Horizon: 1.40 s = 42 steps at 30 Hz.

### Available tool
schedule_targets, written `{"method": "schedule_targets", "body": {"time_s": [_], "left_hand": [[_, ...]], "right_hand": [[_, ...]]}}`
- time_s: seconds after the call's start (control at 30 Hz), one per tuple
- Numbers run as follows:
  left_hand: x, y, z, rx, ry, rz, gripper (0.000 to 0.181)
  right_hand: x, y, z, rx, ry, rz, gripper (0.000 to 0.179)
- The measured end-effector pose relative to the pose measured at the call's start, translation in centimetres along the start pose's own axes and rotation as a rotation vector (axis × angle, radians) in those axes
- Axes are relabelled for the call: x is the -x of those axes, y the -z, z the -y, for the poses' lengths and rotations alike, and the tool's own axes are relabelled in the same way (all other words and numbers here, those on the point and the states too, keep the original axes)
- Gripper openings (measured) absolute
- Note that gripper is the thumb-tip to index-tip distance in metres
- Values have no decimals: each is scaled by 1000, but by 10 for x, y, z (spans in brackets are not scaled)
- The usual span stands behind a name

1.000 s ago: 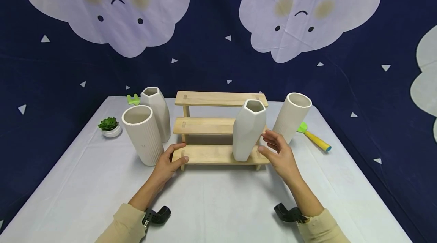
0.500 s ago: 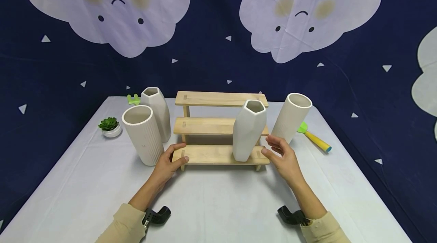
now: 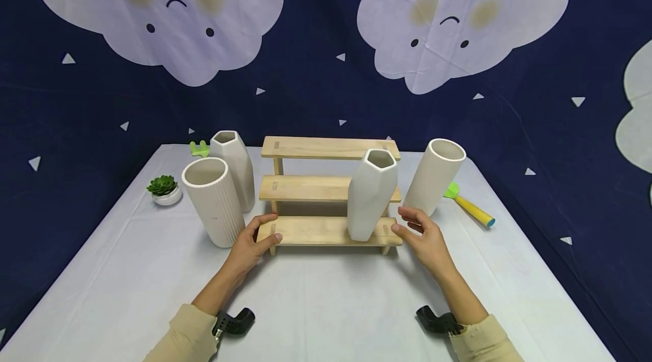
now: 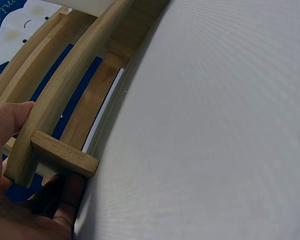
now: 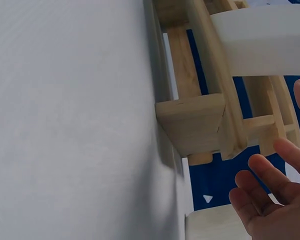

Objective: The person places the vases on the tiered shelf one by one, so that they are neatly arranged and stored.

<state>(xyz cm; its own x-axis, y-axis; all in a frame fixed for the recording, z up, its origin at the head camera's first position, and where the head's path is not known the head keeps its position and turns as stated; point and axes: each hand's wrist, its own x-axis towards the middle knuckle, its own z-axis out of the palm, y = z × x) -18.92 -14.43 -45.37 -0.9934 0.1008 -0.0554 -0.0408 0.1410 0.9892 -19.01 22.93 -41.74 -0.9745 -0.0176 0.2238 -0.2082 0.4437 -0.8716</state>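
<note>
A three-tier wooden shelf [image 3: 305, 232] stands mid-table. My left hand [image 3: 248, 246] grips the left end of its lowest board, thumb on top; the left wrist view shows the fingers [image 4: 70, 197] beside the leg. On the right part of that board a white faceted vase [image 3: 370, 198] stands upright. Just off the board's right end is my right hand [image 3: 425, 240], its fingers [image 5: 262, 175] loosely spread and holding nothing in the right wrist view. Behind it a ribbed white vase [image 3: 435, 175] stands on the table, its base partly hidden by the hand.
Left of the shelf stand another ribbed vase [image 3: 214, 203] and a faceted vase [image 3: 235, 169]. Farther left are a small potted succulent [image 3: 164, 189] and a green fork-shaped tool head [image 3: 199, 149]. A yellow-handled tool [image 3: 474, 210] lies at the right, near the table edge.
My right hand has drawn away from the faceted vase, a little to the right and toward me. The left hand and the shelf have stayed in place.
</note>
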Motion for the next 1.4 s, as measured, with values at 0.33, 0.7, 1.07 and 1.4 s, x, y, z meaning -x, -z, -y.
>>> {"method": "schedule_targets", "body": {"time_s": [0.33,0.7,1.07,1.4], "left_hand": [[-1,-1,2,-10,-6,-15,52],[1,-2,1,13,2,-20,52],[-1,1,2,-21,-7,-2,53],[-1,0,1,-1,-13,3,52]], "right_hand": [[4,1,6,24,-16,44,45],[1,1,-8,31,2,52,43],[-4,0,-26,58,27,63,42],[-4,-1,-29,52,10,92,43]]}}
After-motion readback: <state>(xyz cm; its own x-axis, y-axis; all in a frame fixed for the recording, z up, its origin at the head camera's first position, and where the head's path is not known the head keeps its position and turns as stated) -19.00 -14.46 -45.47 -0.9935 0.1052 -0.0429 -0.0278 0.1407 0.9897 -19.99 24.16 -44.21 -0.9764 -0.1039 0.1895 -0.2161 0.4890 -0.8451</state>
